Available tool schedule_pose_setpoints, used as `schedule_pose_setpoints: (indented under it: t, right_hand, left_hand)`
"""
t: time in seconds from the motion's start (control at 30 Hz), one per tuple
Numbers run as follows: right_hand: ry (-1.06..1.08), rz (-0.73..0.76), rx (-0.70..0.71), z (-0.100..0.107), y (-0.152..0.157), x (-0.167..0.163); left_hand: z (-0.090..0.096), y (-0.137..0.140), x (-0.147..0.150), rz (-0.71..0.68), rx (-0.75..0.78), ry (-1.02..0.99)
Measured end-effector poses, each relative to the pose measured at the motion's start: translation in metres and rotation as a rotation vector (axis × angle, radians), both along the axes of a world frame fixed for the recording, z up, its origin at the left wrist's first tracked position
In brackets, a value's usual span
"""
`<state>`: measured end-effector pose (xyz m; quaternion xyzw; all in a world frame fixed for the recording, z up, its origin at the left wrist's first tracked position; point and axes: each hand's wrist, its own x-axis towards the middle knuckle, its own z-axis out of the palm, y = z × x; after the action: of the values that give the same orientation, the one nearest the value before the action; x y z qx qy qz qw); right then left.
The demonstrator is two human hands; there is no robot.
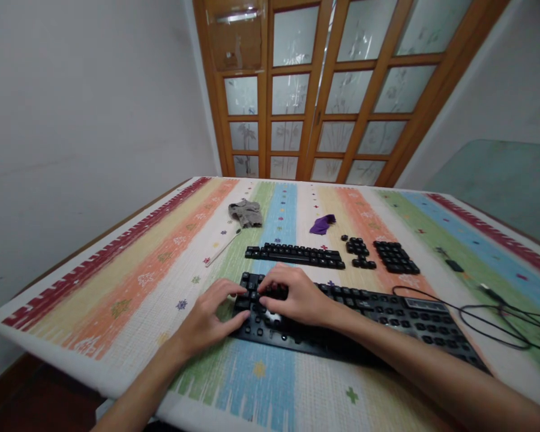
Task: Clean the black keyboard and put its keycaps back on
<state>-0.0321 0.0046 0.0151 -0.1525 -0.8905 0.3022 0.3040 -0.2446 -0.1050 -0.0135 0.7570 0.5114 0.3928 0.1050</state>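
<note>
A black keyboard (342, 333) lies at a slant in front of me, with keycaps on its upper left part and bare key posts over much of the rest. My left hand (209, 315) is at its left end, thumb and fingers closed against the edge and the corner keys. Over the left part of the keyboard, my right hand (292, 294) pinches a black keycap at the key rows; the fingertips mostly hide it. Something whitish (272, 318) shows beneath that hand; I cannot make out what it is.
Behind the keyboard lie loose keycaps in groups: a long block (297, 255), a small cluster (357, 246) and a number-pad block (396, 257). A grey cloth (246, 213), a thin white brush (222, 248), a purple cloth (323, 224) and a black cable (499, 312) are on the striped tablecloth (130, 294).
</note>
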Motion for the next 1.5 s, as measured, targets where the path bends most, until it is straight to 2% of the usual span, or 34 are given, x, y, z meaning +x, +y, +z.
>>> schedule_pose_setpoints:
  t: [0.13, 0.27, 0.4, 0.63, 0.83, 1.1, 1.27, 1.4, 1.5]
  right_hand:
    - [0.009, 0.065, 0.111, -0.016, -0.016, 0.002]
    - [-0.017, 0.039, 0.184, -0.027, -0.019, -0.003]
    - [-0.019, 0.039, 0.245, -0.031, -0.018, -0.005]
    - [-0.072, 0.018, 0.456, -0.031, -0.021, -0.004]
    - [-0.14, 0.015, 0.463, -0.024, -0.024, -0.006]
    - [-0.185, 0.009, 0.439, -0.023, -0.024, -0.013]
    - [-0.27, 0.047, 0.398, -0.012, -0.023, -0.021]
    - [-0.227, 0.061, 0.344, -0.001, -0.002, -0.022]
    - [-0.202, -0.086, 0.312, 0.004, 0.032, -0.022]
  left_hand:
    - [0.0, 0.0, 0.001, -0.046, 0.005, 0.003]
    - [-0.002, 0.0, 0.002, -0.061, 0.03, 0.012]
    - [-0.004, 0.002, 0.001, -0.068, 0.048, 0.015]
    - [-0.007, 0.003, 0.002, -0.098, 0.081, 0.043]
    - [-0.008, 0.004, 0.004, -0.116, 0.144, 0.078]
    - [-0.006, 0.002, 0.008, -0.087, 0.146, 0.17]
    - [-0.004, 0.001, 0.009, -0.082, 0.141, 0.211]
    - [-0.004, -0.001, 0.009, -0.075, 0.14, 0.239]
    - [-0.005, -0.001, 0.008, -0.075, 0.178, 0.238]
